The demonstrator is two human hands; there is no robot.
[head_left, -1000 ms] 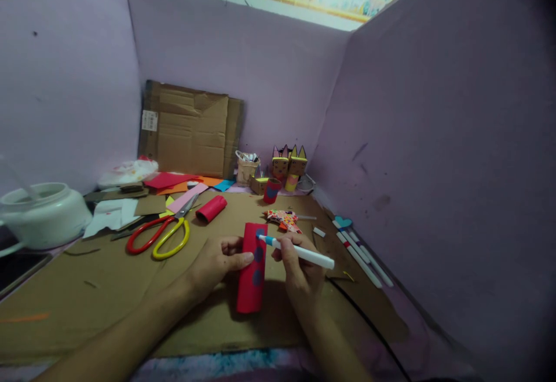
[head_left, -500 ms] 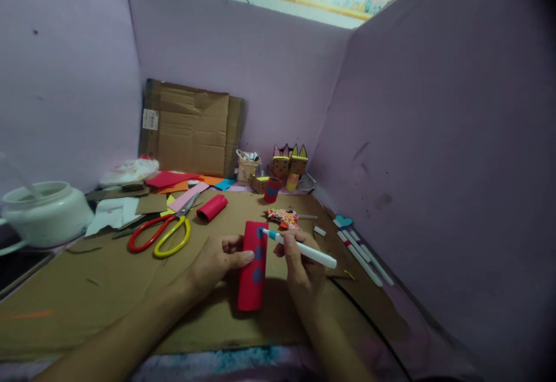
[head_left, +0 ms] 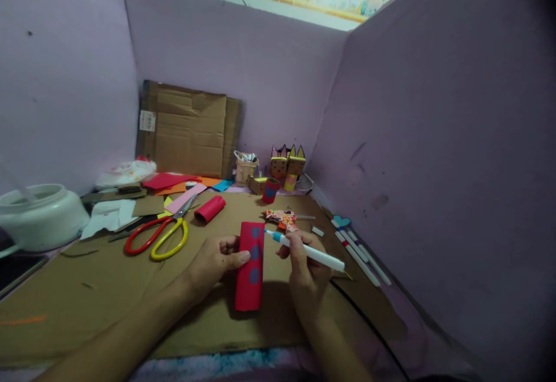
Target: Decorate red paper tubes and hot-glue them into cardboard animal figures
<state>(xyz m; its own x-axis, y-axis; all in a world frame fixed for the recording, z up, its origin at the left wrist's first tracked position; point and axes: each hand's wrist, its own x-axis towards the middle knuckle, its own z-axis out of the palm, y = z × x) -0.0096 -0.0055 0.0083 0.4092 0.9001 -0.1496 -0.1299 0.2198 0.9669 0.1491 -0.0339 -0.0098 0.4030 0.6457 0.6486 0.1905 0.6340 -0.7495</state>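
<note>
A red paper-covered tube (head_left: 249, 289) with three bluish-purple dots down its face is gripped by my left hand (head_left: 217, 263), thumb in front and fingers behind. My right hand (head_left: 306, 266) pinches a white marker (head_left: 324, 256) with a blue collar. Its tip points left, at the tube's upper right edge beside the top dot; whether it touches cannot be made out. Beyond my left hand lie a second red tube (head_left: 210, 209) and scissors (head_left: 170, 231) with one red and one yellow handle. A patterned paper piece (head_left: 281, 217) rests past the marker.
Capped markers (head_left: 358, 257) and a teal heart (head_left: 341, 221) line the right side. Cardboard cat figures (head_left: 287, 165) and a short red tube (head_left: 270, 192) stand at the back. Left are paper scraps (head_left: 174, 180) and a white pot (head_left: 43, 214). A black cable (head_left: 369, 324) runs front right.
The marker tip has come off the top dot toward the tube's right edge, my right hand shifting slightly right. The top dot looks fuller. My left hand keeps its grip.
</note>
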